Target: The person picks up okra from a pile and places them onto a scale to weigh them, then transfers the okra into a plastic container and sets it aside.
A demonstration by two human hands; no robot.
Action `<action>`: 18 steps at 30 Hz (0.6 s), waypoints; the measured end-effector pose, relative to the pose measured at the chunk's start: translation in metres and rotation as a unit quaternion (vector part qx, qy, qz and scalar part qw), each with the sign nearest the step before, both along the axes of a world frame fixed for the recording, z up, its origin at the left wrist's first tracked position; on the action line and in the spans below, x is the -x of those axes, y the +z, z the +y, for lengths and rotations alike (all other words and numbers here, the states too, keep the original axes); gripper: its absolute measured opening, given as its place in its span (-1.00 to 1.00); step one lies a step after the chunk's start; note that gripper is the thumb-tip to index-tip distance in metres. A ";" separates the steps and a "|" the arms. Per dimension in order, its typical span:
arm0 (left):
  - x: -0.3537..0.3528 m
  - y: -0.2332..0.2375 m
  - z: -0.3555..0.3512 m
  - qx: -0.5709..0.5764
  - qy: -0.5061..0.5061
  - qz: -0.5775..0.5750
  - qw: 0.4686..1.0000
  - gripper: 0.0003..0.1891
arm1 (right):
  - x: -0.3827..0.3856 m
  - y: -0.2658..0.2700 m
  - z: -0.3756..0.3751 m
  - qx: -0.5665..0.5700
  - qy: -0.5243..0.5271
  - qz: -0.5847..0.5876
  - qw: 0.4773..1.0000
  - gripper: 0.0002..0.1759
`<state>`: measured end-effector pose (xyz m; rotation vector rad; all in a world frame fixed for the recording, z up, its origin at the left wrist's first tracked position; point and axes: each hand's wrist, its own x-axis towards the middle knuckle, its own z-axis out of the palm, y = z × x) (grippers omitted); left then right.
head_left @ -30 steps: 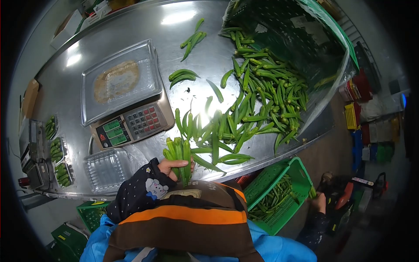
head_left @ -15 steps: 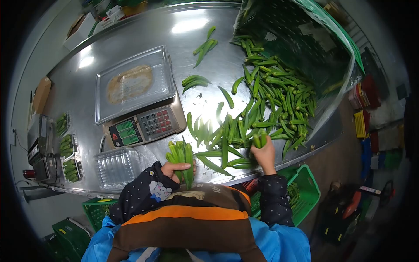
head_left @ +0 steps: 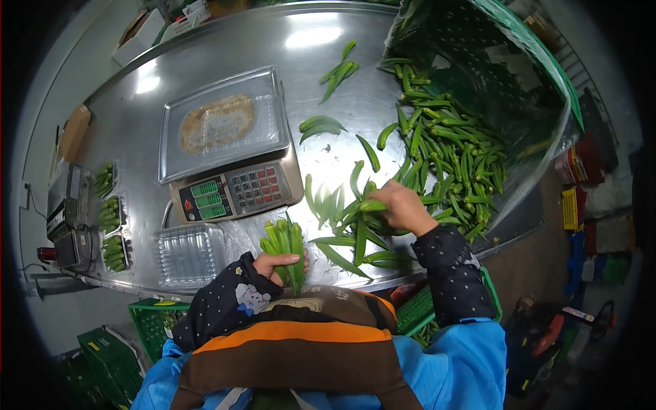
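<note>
Upright in my left hand (head_left: 275, 266) is a bunch of okra (head_left: 285, 243), its fingers wrapped round the pods. My right hand (head_left: 403, 205) is closed on okra at the near left side of the large okra pile (head_left: 454, 154); its fingertips are partly hidden. Loose pods (head_left: 342, 257) lie between the two hands. Left of the pile, a few more pods (head_left: 321, 126) rest on the steel table (head_left: 273, 31). A scale (head_left: 236, 193) carries a clear plastic tray (head_left: 222, 123) on its pan. An empty clear container (head_left: 184, 254) sits below the scale.
Filled okra packs (head_left: 109, 213) stand at the far left beside another machine (head_left: 68, 229). A green crate lined with plastic (head_left: 492, 75) lies tipped at the table's right. Green crates (head_left: 156, 324) are below the near edge, near my body.
My right hand has moved forward and left from the pile's near edge, onto pods further in. My left hand still holds its bunch. The view has shifted slightly.
</note>
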<state>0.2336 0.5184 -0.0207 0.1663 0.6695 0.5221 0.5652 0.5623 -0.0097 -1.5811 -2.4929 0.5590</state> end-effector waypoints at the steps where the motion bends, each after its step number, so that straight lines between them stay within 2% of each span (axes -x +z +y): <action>1: 0.001 0.002 0.000 -0.005 0.005 0.003 1.000 -0.53 | -0.002 0.014 -0.004 -0.034 -0.080 0.070 0.994 -0.58; 2: 0.002 0.002 -0.001 -0.008 0.011 0.007 1.000 -0.54 | -0.005 0.028 -0.008 -0.067 -0.158 0.138 0.976 -0.60; 3: 0.002 -0.001 -0.002 -0.005 0.014 0.006 1.000 -0.54 | -0.010 0.041 -0.015 0.001 -0.230 0.308 0.923 -0.58; 4: 0.003 -0.005 -0.002 0.000 0.024 -0.001 1.000 -0.53 | -0.016 0.051 -0.025 0.069 -0.294 0.466 0.832 -0.54; 5: 0.003 -0.007 -0.002 0.003 0.032 -0.008 0.999 -0.53 | -0.018 0.057 -0.039 0.144 -0.290 0.608 0.725 -0.43; 6: 0.003 -0.006 -0.002 0.004 0.033 -0.009 0.999 -0.53 | -0.024 0.053 -0.054 0.216 -0.268 0.635 0.692 -0.41; 7: 0.001 -0.003 0.000 0.004 0.033 -0.022 0.999 -0.53 | -0.018 0.052 -0.069 0.239 -0.278 0.668 0.647 -0.46; 8: -0.001 -0.002 0.001 0.005 0.033 -0.036 0.999 -0.52 | -0.023 0.040 -0.085 0.289 -0.300 0.692 0.589 -0.42; 10: -0.002 -0.006 0.001 0.009 0.029 -0.038 0.999 -0.52 | -0.024 0.025 -0.108 0.299 -0.313 0.720 0.542 -0.38; 12: -0.002 -0.008 0.001 0.013 0.023 -0.036 0.999 -0.51 | -0.019 0.016 -0.120 0.244 -0.399 0.503 0.727 -0.50; 13: -0.002 -0.008 0.002 0.014 0.018 -0.033 0.999 -0.51 | -0.016 0.012 -0.119 0.178 -0.379 0.313 0.853 -0.60; 16: -0.004 -0.008 0.002 0.011 0.008 -0.033 0.999 -0.51 | -0.004 0.008 -0.118 0.130 -0.281 0.197 0.930 -0.65; 17: -0.004 -0.008 0.003 0.007 0.008 -0.035 0.999 -0.51 | -0.004 0.007 -0.116 0.128 -0.282 0.196 0.930 -0.65; 18: -0.003 -0.006 0.004 0.005 0.006 -0.036 0.999 -0.51 | -0.004 0.007 -0.114 0.102 -0.336 0.235 0.906 -0.64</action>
